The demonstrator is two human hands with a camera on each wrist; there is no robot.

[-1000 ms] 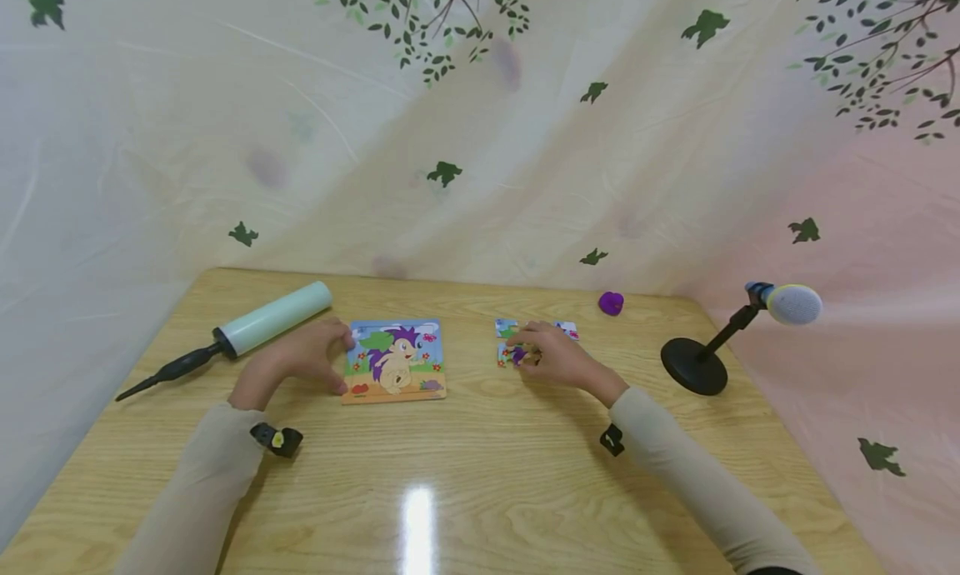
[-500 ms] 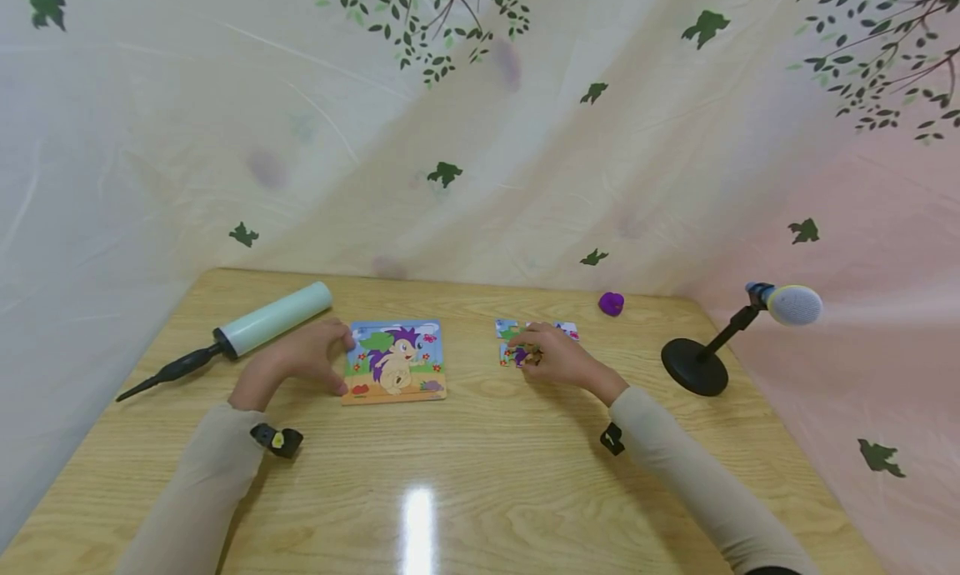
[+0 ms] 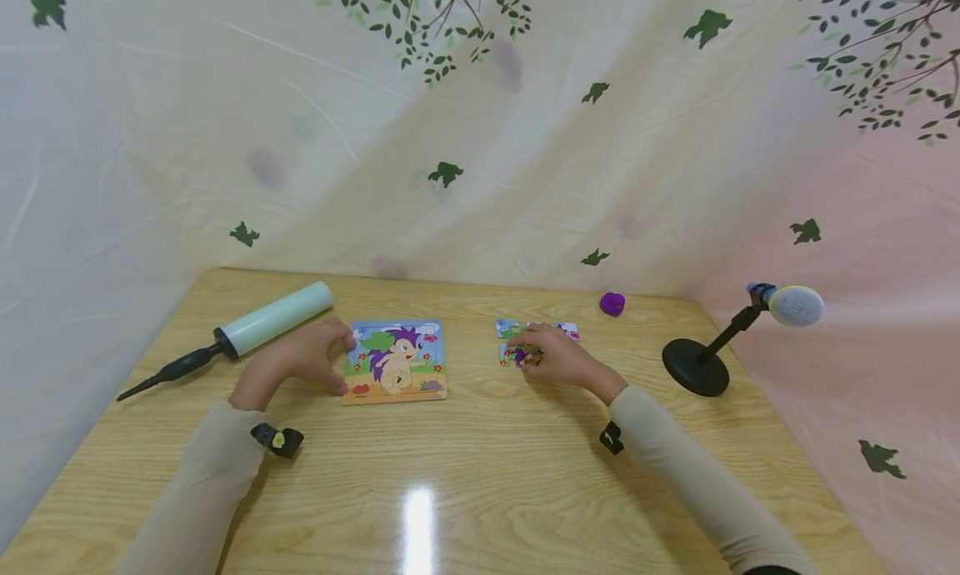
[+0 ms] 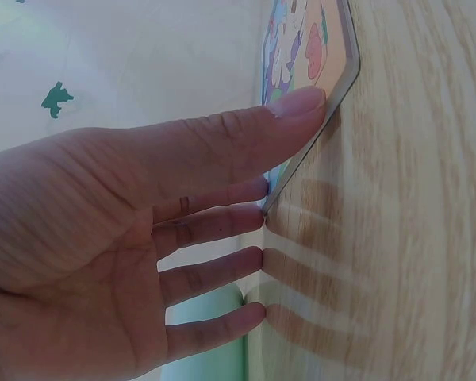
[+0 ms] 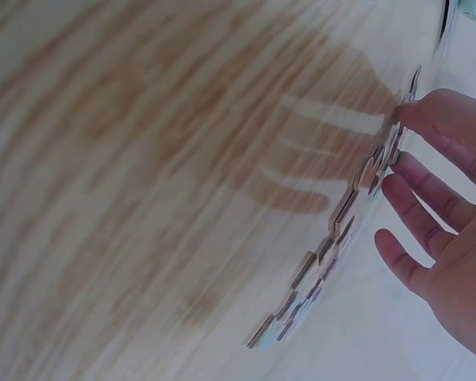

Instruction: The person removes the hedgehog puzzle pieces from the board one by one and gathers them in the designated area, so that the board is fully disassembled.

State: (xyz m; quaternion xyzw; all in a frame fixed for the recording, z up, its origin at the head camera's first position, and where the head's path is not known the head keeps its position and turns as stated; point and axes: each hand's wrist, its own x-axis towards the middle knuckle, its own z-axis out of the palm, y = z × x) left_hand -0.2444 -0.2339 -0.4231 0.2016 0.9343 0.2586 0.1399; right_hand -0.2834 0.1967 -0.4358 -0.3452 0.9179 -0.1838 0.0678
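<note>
A square puzzle board (image 3: 393, 362) with a purple-haired hedgehog picture lies left of the middle of the table. My left hand (image 3: 307, 354) spans its left edge, the thumb on the near corner and the index finger at the far one. The left wrist view has these fingers (image 4: 210, 274) nearly straight, their tips down on the wood. To the right, my right hand (image 3: 558, 357) pinches a puzzle piece (image 3: 519, 357) between thumb and index finger, low over the table. Other flat pieces (image 3: 506, 328) lie in rows beside and behind this hand, which partly hides them.
A pale green cylinder (image 3: 277, 317) with a black pointed handle lies behind my left hand. At the back stands a small purple object (image 3: 612, 304). On the right is a black round-based stand (image 3: 696, 367) with a pale oval head. A leaf-printed cloth (image 3: 480, 208) hangs behind the table.
Between one second and half a second ago, the piece at my right fingertips shifted slightly right and more brown showed there. Since then hardly anything differs. My left hand and the board stay put.
</note>
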